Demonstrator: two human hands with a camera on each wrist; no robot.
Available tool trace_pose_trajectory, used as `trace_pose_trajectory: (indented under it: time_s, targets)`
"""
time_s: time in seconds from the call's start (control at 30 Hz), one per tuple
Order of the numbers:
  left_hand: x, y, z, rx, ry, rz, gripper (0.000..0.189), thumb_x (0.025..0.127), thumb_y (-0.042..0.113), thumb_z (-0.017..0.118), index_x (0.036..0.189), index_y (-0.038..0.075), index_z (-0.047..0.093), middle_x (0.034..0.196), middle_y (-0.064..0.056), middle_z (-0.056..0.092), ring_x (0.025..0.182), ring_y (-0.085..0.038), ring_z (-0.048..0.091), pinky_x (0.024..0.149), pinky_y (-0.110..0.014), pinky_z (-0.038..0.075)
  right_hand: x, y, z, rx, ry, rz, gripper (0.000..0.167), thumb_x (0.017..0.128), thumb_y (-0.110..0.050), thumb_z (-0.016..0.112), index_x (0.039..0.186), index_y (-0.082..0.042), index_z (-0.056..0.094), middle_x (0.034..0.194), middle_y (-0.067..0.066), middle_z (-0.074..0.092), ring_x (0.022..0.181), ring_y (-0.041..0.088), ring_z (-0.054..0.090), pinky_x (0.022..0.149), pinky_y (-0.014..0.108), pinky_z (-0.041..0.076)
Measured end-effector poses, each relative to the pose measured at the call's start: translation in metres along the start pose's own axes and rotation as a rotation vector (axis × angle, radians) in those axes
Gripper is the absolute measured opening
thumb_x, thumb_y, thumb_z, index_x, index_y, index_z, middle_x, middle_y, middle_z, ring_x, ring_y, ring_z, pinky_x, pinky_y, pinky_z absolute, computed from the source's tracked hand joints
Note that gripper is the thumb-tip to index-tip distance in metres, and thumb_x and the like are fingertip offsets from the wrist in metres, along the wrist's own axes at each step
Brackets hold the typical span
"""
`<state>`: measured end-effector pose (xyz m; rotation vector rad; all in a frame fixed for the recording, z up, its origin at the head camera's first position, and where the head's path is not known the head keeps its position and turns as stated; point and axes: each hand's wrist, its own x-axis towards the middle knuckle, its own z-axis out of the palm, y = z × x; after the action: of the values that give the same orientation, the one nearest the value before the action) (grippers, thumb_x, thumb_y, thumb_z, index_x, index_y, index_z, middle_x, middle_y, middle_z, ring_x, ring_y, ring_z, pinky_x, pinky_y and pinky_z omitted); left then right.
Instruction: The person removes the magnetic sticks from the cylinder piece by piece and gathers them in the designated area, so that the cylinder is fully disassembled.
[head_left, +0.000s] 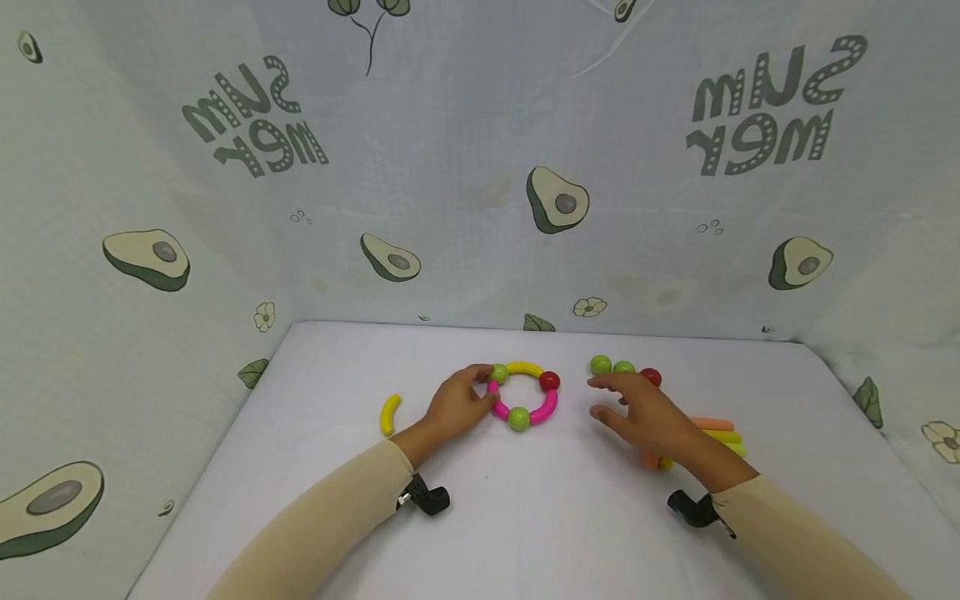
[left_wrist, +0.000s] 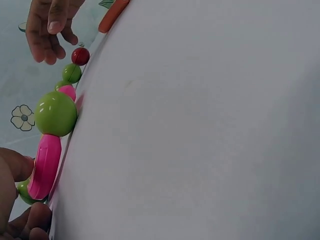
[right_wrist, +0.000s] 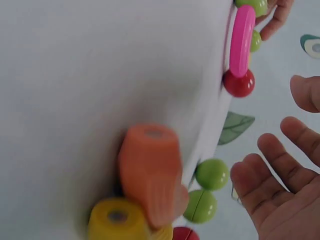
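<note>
A ring of joined toy pieces (head_left: 543,408) lies on the white table, made of curved pink and yellow rods with green balls and a red ball (head_left: 550,381) between them. At its left side my left hand (head_left: 456,406) pinches the ring, fingers by a green ball (head_left: 498,374) and thumb by a pink curved rod (left_wrist: 45,167). My right hand (head_left: 651,417) hovers to the right of the ring, fingers spread and holding nothing. Just beyond it sit loose green balls (head_left: 601,365) and a loose red ball (head_left: 651,377).
A yellow curved rod (head_left: 390,415) lies alone left of my left hand. Orange rods (head_left: 712,423) and yellow rods (head_left: 723,436) are grouped beside my right wrist, partly hidden by it. A printed cloth (head_left: 465,208) hangs behind the table (head_left: 487,533).
</note>
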<state>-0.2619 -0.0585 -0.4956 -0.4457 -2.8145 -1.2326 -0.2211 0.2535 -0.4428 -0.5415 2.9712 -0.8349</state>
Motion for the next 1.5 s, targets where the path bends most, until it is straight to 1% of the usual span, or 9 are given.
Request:
trace_pose_trajectory:
  time_s: [0.1,0.2,0.33,0.4,0.63,0.9,1.03,1.3,1.5]
  targets:
    - [-0.007,0.001,-0.002,-0.009,-0.004,0.045,0.045,0.094,0.017,0.074,0.136,0.01,0.063,0.122,-0.006,0.065,0.079,-0.011,0.056,0.067,-0.026,0.049,0.005,-0.006,0.006,-0.011,-0.044,-0.005,0.054,0.091,-0.024,0.08,0.14,-0.009,0.06,0.139,0.018,0.057,0.112,0.038,0.061,0.085,0.051,0.058]
    - [-0.014,0.001,-0.004,0.001,-0.009,0.106,0.036,0.092,0.014,0.076,0.127,0.01,0.069,0.121,-0.007,0.066,0.094,-0.018,0.06,0.08,-0.032,0.053,0.01,-0.011,0.009,-0.023,-0.074,-0.005,0.057,0.091,-0.027,0.08,0.142,-0.011,0.058,0.142,0.018,0.054,0.111,0.037,0.061,0.086,0.051,0.058]
    - [-0.022,0.002,-0.004,0.097,-0.029,0.19,0.033,0.089,0.017,0.079,0.121,0.013,0.074,0.129,-0.011,0.064,0.119,-0.031,0.054,0.102,-0.045,0.045,0.016,-0.016,0.013,-0.023,-0.087,-0.002,0.062,0.091,-0.031,0.08,0.145,-0.014,0.055,0.145,0.017,0.052,0.115,0.037,0.06,0.088,0.052,0.057]
    - [-0.024,0.003,-0.003,0.152,-0.045,0.209,0.036,0.088,0.021,0.08,0.123,0.015,0.074,0.133,-0.012,0.062,0.124,-0.035,0.049,0.104,-0.05,0.04,0.019,-0.018,0.014,-0.011,-0.092,-0.001,0.063,0.091,-0.032,0.08,0.146,-0.015,0.054,0.146,0.015,0.051,0.12,0.037,0.058,0.09,0.053,0.056]
    - [-0.019,0.003,-0.003,0.235,-0.092,0.226,0.037,0.089,0.03,0.081,0.124,0.02,0.075,0.138,-0.012,0.059,0.129,-0.037,0.045,0.103,-0.055,0.036,0.024,-0.025,0.022,-0.014,-0.094,-0.053,0.063,0.092,-0.031,0.079,0.146,-0.013,0.053,0.147,0.014,0.051,0.137,0.039,0.044,0.1,0.061,0.047]
    - [-0.012,0.0,-0.008,0.241,-0.117,0.238,0.033,0.087,0.033,0.083,0.117,0.021,0.076,0.136,-0.01,0.061,0.129,-0.036,0.046,0.102,-0.055,0.036,0.033,-0.041,0.032,-0.017,-0.089,-0.111,0.062,0.089,-0.025,0.082,0.143,-0.01,0.055,0.145,0.011,0.053,0.138,0.036,0.043,0.107,0.057,0.043]
    - [-0.01,-0.003,-0.01,0.24,-0.13,0.26,0.032,0.087,0.032,0.083,0.116,0.022,0.076,0.135,-0.01,0.06,0.13,-0.036,0.046,0.102,-0.055,0.036,0.041,-0.048,0.036,-0.027,-0.109,-0.147,0.067,0.088,-0.029,0.083,0.146,-0.011,0.055,0.151,0.013,0.048,0.142,0.036,0.038,0.11,0.057,0.04]
    - [-0.008,-0.006,-0.01,0.241,-0.125,0.296,0.032,0.088,0.034,0.083,0.117,0.023,0.075,0.137,-0.008,0.061,0.129,-0.034,0.047,0.098,-0.053,0.036,0.065,-0.052,0.05,-0.062,-0.165,-0.281,0.077,0.089,-0.038,0.079,0.153,-0.008,0.046,0.16,0.017,0.038,0.149,0.038,0.029,0.116,0.061,0.027]
    - [-0.006,-0.005,-0.011,0.236,-0.133,0.287,0.033,0.09,0.04,0.08,0.118,0.024,0.075,0.139,-0.004,0.061,0.129,-0.031,0.045,0.097,-0.052,0.035,0.079,-0.051,0.056,-0.092,-0.225,-0.29,0.081,0.09,-0.048,0.075,0.156,-0.014,0.043,0.164,0.011,0.033,0.151,0.038,0.026,0.117,0.064,0.021]
